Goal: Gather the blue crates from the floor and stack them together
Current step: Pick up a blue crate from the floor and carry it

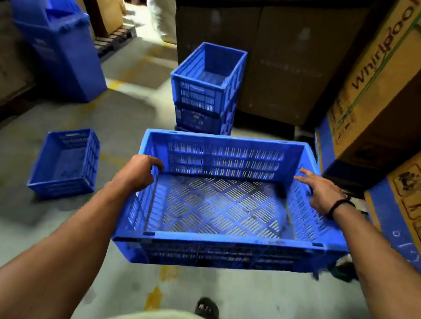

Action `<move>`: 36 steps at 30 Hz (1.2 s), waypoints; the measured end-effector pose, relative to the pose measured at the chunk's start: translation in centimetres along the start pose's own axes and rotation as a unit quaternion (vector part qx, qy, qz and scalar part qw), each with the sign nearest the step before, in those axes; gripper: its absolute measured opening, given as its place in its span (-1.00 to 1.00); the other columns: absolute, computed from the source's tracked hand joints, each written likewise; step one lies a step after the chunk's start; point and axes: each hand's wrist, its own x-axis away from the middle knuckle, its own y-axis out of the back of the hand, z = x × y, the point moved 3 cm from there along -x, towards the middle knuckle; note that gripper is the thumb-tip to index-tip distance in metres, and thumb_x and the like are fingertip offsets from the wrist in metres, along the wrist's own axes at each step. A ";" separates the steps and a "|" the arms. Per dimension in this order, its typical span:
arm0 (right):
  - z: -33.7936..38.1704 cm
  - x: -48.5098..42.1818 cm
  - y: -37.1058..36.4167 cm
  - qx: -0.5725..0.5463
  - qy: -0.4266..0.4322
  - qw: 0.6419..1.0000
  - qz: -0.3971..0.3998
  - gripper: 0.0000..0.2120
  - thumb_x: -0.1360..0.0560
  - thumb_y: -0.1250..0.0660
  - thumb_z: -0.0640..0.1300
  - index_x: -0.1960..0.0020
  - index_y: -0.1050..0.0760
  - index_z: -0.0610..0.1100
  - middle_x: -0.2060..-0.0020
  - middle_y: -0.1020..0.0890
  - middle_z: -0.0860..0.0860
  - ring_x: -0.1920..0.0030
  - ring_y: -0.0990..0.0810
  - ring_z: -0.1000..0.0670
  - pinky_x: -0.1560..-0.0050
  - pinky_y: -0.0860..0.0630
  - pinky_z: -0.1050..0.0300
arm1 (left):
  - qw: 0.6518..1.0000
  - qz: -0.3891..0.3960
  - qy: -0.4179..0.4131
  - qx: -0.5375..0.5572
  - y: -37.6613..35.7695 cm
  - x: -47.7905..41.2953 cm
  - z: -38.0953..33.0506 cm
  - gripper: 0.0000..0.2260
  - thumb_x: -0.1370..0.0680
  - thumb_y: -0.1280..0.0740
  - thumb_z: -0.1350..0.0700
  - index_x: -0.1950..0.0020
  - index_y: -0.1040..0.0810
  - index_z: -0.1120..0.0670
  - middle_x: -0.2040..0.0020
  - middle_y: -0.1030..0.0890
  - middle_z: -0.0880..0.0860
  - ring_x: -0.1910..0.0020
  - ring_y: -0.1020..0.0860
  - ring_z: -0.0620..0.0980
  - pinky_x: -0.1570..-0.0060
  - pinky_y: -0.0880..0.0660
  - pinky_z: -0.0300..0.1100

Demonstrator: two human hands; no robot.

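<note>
Two hands carry a wide blue perforated plastic crate (225, 207) above the grey concrete floor (3, 215). From left: a smaller blue slatted crate (66, 162) lies ungathered on the floor. The left hand (139, 171) curls over the carried crate's left rim. A stack of blue crates (206, 88) stands ahead. The right hand (320, 194) rests straight-fingered on the right rim. Advisable: firm that grip, keep level, align corners before lowering. The brown cardboard carton (386, 61) reads "Whirlpool".

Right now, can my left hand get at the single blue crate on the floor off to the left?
Probably not. The left hand grips the rim of the carried crate, so it is busy. Nothing stands between it and the floor crate, but that one sits lower and off to the side.
</note>
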 end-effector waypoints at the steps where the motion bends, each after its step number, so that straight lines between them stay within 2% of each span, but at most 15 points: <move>1: 0.8 -2.1 0.9 0.001 0.002 1.000 0.002 -0.29 -0.26 -0.16 -0.49 -0.36 -0.41 -0.08 -0.46 -0.29 -0.02 -0.36 -0.42 -0.11 -0.34 -0.36 0.07 | 1.000 -0.007 0.001 -0.002 1.1 -1.9 0.6 -0.55 -0.34 -0.18 0.41 -0.08 -0.66 0.07 0.03 -0.66 0.20 -0.03 -0.60 0.17 -0.06 -0.46 -0.15; 7: 5.8 -15.1 7.2 0.010 0.024 0.999 -0.026 -0.29 -0.25 -0.19 -0.51 -0.36 -0.41 -0.11 -0.46 -0.28 -0.04 -0.36 -0.42 -0.11 -0.26 -0.37 0.11 | 0.999 -0.040 0.008 -0.002 7.7 -12.6 4.7 -0.56 -0.33 -0.20 0.39 -0.07 -0.66 0.06 0.03 -0.66 0.20 -0.03 -0.59 0.18 -0.11 -0.49 -0.10; 12: 9.1 -25.6 9.9 0.028 0.037 0.998 -0.045 -0.29 -0.24 -0.20 -0.51 -0.35 -0.42 -0.11 -0.46 -0.29 -0.09 -0.36 -0.42 -0.16 -0.32 -0.36 0.04 | 0.999 -0.051 0.013 0.006 11.5 -21.8 8.6 -0.55 -0.33 -0.18 0.40 -0.06 -0.66 0.04 0.11 -0.65 0.21 0.07 -0.60 0.18 0.00 -0.52 -0.09; 20: 13.1 -39.6 13.1 0.036 -0.010 0.997 -0.074 -0.27 -0.23 -0.20 -0.50 -0.34 -0.43 -0.05 -0.47 -0.28 -0.01 -0.36 -0.42 -0.14 -0.32 -0.40 0.00 | 0.998 -0.061 -0.027 -0.003 16.5 -37.6 13.5 -0.57 -0.36 -0.18 0.39 -0.09 -0.65 0.06 0.06 -0.63 0.23 0.05 -0.58 0.20 0.00 -0.47 -0.11; 27: 13.2 -47.9 16.0 0.033 -0.055 0.992 -0.106 -0.34 -0.24 -0.20 -0.49 -0.26 -0.50 -0.05 -0.46 -0.30 -0.02 -0.34 -0.43 -0.16 -0.32 -0.41 -0.06 | 0.996 -0.059 -0.061 -0.004 18.6 -50.0 14.1 -0.59 -0.38 -0.19 0.37 -0.08 -0.65 0.04 0.14 -0.62 0.24 0.09 -0.58 0.21 0.00 -0.50 -0.08; 33: 11.5 -54.5 17.3 0.017 -0.096 0.985 -0.139 -0.42 -0.30 -0.17 -0.51 -0.23 -0.54 -0.13 -0.44 -0.32 -0.12 -0.33 -0.44 -0.19 -0.35 -0.37 0.00 | 0.994 -0.024 -0.102 -0.016 18.1 -62.1 12.4 -0.59 -0.37 -0.23 0.39 -0.10 -0.64 0.06 0.14 -0.62 0.24 0.15 -0.59 0.22 0.03 -0.54 -0.07; 36: 10.2 -58.1 17.7 0.006 -0.124 0.983 -0.138 -0.44 -0.31 -0.17 -0.49 -0.23 -0.54 -0.14 -0.44 -0.32 -0.13 -0.33 -0.45 -0.19 -0.36 -0.36 0.01 | 0.992 -0.012 -0.124 -0.022 17.8 -68.1 11.0 -0.59 -0.37 -0.23 0.38 -0.11 -0.64 0.08 0.15 -0.63 0.25 0.12 -0.59 0.21 0.02 -0.49 -0.12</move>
